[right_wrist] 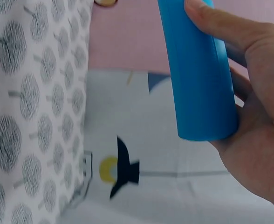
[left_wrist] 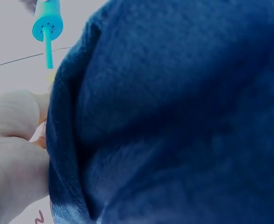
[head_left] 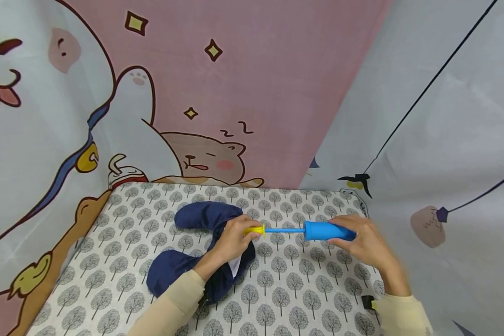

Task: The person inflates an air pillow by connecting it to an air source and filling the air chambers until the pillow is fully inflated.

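Observation:
A blue balloon pump [head_left: 329, 230] is stretched out sideways above the table, its thin blue rod [head_left: 284, 230] drawn out of the barrel. My right hand [head_left: 363, 238] grips the barrel, thumb and fingers wrapped about it, as the right wrist view also shows. At the rod's other end, my left hand [head_left: 234, 238] pinches the pump's yellow end [head_left: 258, 229]. Under and beside that hand lies a navy U-shaped neck pillow [head_left: 172, 270] with a white tag [head_left: 234, 266]. In the left wrist view its navy fabric [left_wrist: 174, 93] covers most of the frame and hides the fingertips.
The table carries a white cloth [head_left: 279, 298] printed with grey trees. Cartoon-printed curtains [head_left: 277, 84] stand close behind it and at both sides. A small black and yellow-green item [head_left: 367, 302] is beside the right sleeve.

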`<action>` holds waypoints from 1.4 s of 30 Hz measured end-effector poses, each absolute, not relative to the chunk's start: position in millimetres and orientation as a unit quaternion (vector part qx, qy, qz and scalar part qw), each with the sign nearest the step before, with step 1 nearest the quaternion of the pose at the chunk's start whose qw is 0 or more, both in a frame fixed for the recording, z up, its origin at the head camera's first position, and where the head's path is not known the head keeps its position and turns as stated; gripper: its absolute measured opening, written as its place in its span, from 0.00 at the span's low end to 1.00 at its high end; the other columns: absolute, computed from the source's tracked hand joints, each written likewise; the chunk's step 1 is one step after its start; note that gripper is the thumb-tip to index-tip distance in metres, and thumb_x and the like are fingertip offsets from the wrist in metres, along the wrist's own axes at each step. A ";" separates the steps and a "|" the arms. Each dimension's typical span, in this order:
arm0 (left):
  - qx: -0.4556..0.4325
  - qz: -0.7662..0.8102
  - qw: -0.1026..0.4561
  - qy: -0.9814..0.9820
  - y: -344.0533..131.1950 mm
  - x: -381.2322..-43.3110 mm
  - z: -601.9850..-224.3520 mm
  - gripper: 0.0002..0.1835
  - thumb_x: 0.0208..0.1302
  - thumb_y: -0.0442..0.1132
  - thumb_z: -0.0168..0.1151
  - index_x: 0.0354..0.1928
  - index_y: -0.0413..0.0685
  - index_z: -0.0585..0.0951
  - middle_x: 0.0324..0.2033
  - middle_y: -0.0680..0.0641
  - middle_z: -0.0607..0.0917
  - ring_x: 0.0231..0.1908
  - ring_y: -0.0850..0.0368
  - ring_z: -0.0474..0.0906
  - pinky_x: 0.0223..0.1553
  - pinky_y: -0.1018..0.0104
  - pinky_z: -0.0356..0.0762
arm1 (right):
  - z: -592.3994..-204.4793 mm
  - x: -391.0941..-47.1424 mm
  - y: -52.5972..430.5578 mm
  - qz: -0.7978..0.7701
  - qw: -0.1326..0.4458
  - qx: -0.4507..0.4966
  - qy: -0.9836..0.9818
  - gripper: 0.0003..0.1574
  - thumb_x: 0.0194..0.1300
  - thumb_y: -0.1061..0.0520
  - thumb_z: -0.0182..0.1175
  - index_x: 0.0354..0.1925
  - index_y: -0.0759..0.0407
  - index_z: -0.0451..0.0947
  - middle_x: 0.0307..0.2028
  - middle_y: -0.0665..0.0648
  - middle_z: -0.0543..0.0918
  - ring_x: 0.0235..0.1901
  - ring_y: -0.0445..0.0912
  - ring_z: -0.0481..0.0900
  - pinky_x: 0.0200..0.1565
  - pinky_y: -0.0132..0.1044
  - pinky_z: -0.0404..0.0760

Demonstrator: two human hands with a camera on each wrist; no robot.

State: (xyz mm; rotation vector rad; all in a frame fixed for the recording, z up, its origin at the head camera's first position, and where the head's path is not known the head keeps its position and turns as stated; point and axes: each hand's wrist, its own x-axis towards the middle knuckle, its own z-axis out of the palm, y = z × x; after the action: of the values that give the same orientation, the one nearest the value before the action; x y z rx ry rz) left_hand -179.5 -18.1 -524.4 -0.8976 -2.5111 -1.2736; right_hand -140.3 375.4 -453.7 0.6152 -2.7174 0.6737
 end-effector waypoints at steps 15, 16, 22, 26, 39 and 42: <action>-0.324 -0.461 0.127 -0.816 -16.9 -186.0 -542.1 0.13 0.74 0.35 0.76 0.57 0.43 0.93 0.42 0.46 0.90 0.39 0.57 0.83 0.40 0.69 0.83 | -471.7 -149.5 302.6 0.221 0.190 0.255 -0.922 0.35 0.49 0.58 0.92 0.56 0.61 0.94 0.52 0.63 0.96 0.52 0.61 0.93 0.57 0.64 0.85; -0.325 -0.459 0.131 -0.816 -16.8 -185.8 -542.3 0.13 0.74 0.35 0.76 0.57 0.43 0.93 0.42 0.46 0.90 0.38 0.57 0.83 0.40 0.69 0.83 | -472.4 -150.0 297.9 0.219 0.194 0.257 -0.921 0.35 0.48 0.58 0.92 0.56 0.61 0.94 0.52 0.62 0.96 0.52 0.61 0.93 0.56 0.63 0.85; -0.319 -0.451 0.124 -0.825 -15.8 -184.3 -542.0 0.13 0.74 0.35 0.75 0.57 0.44 0.93 0.42 0.46 0.89 0.38 0.59 0.82 0.40 0.69 0.81 | -477.0 -150.5 276.8 0.209 0.207 0.265 -0.918 0.35 0.48 0.56 0.93 0.55 0.60 0.94 0.53 0.63 0.96 0.51 0.60 0.92 0.55 0.62 0.87; -0.314 -0.434 0.112 -0.837 -16.0 -179.5 -532.3 0.13 0.74 0.35 0.76 0.57 0.45 0.93 0.43 0.45 0.90 0.39 0.56 0.83 0.42 0.66 0.81 | -478.3 -149.1 276.0 0.213 0.184 0.259 -0.924 0.34 0.52 0.54 0.92 0.57 0.58 0.94 0.55 0.62 0.95 0.54 0.60 0.92 0.56 0.62 0.89; -0.297 -0.422 0.070 -0.854 -17.1 -175.8 -521.9 0.13 0.74 0.36 0.76 0.57 0.48 0.94 0.44 0.48 0.90 0.42 0.55 0.85 0.47 0.65 0.85 | -471.0 -141.3 333.3 0.215 0.138 0.247 -0.935 0.33 0.57 0.56 0.89 0.60 0.57 0.92 0.57 0.62 0.94 0.58 0.64 0.92 0.59 0.67 0.89; -0.298 -0.422 0.070 -0.853 -17.7 -176.5 -522.2 0.13 0.74 0.36 0.76 0.57 0.46 0.94 0.45 0.47 0.91 0.43 0.54 0.85 0.47 0.63 0.85 | -467.5 -139.6 347.6 0.212 0.135 0.241 -0.937 0.33 0.56 0.56 0.89 0.60 0.57 0.92 0.58 0.64 0.94 0.58 0.65 0.91 0.58 0.68 0.89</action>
State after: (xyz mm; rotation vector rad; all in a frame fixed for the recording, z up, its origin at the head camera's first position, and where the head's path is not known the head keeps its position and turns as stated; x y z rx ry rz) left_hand -176.5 -17.7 -522.2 -0.8974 -2.5667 -1.2687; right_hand -139.6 347.6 -467.5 0.6989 -2.7157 0.6146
